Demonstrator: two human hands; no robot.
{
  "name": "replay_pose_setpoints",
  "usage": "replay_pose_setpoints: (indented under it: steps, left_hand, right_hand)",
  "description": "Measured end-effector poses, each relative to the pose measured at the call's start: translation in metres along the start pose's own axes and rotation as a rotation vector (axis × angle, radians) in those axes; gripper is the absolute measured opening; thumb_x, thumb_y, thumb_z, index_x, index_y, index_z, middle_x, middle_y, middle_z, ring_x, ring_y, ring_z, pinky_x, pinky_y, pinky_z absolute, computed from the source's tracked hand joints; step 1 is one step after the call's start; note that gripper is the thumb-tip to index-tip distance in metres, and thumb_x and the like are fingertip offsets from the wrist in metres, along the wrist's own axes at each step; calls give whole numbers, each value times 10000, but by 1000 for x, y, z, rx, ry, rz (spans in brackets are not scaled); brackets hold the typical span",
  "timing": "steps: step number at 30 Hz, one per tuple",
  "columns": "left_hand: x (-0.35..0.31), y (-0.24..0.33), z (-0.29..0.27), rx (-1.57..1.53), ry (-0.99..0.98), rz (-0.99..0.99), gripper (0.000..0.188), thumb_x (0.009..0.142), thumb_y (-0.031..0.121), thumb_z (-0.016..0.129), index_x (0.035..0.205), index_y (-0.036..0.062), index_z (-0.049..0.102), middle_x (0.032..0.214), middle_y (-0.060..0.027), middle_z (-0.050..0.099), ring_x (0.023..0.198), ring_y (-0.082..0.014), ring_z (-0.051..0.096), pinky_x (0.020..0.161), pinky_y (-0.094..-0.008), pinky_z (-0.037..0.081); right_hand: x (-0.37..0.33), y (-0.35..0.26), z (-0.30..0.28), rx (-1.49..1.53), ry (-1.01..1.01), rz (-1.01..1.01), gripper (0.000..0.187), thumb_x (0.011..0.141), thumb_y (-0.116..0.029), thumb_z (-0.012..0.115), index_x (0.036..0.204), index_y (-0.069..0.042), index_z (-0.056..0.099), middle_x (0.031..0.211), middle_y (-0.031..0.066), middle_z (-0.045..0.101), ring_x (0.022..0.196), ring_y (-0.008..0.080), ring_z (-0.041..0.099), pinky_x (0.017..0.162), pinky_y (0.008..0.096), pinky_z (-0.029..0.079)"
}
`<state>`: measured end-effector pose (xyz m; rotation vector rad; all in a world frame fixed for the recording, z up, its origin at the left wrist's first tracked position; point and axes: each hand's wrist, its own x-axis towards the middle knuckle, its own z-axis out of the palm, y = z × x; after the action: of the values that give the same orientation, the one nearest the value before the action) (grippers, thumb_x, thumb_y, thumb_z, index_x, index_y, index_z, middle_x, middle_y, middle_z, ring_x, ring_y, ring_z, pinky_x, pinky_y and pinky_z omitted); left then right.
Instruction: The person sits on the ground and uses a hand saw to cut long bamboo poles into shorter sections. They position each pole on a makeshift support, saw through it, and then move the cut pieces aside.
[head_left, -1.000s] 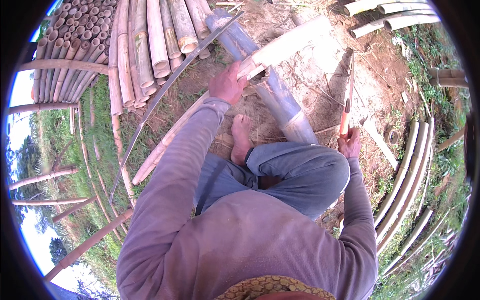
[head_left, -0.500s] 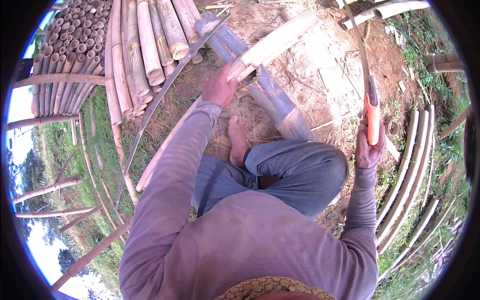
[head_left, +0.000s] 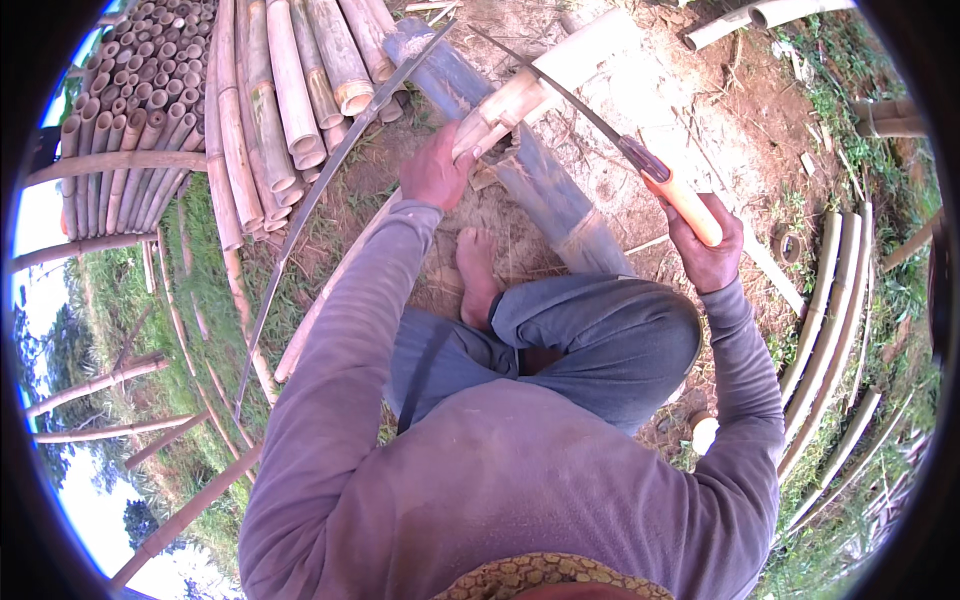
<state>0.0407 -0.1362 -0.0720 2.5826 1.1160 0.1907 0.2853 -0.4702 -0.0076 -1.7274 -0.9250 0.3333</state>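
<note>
My left hand (head_left: 434, 170) is closed around a pale bamboo pole (head_left: 510, 105). The pole rests slantwise across a thicker, grey-blue bamboo log (head_left: 550, 195), just above a notch in the log. My right hand (head_left: 712, 252) grips a hand saw by its orange handle (head_left: 690, 207). Its narrow, dark blade (head_left: 575, 100) slants up and left, and appears over the far part of the pole; whether it touches is unclear. My bare foot (head_left: 477, 270) is on the ground beside the log.
Bamboo poles (head_left: 290, 90) are piled at the far left, with many cut ends (head_left: 150, 70) behind a rail. A long, thin grey strip (head_left: 300, 215) runs along my left side. More poles (head_left: 825, 310) lie to the right, near a small bamboo ring (head_left: 790, 247).
My right hand has swung the saw leftward, so its blade now slants toward the pole rather than standing nearly upright at the right. My left hand stays on the pole.
</note>
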Motion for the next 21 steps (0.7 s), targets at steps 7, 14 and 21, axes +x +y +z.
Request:
replay_pose_setpoints:
  steps: [7,14,21]
  left_hand:
    - [1,5,-4,1,-44,-23,614,1032,488,678,1541,171,545,1445,-140,695,1272,-372,691,1015,-563,535]
    - [-1,1,1,19,-25,-56,626,1025,490,689,1544,170,547,1441,-136,702,1287,-369,681,1036,-562,521]
    - [-44,7,10,186,239,207,655,1019,443,712,1578,144,549,1572,-177,577,1444,-414,540,1200,-545,409]
  right_hand:
    - [30,3,16,16,-25,21,88,962,6,770,1049,-4,766,800,-10,708,725,36,616,638,245,513]
    - [3,13,3,-6,14,35,61,957,-14,785,1013,-10,762,791,-7,706,732,33,615,643,251,516]
    - [23,5,38,29,9,70,91,965,-61,803,949,-18,724,757,15,702,712,44,629,626,269,522]
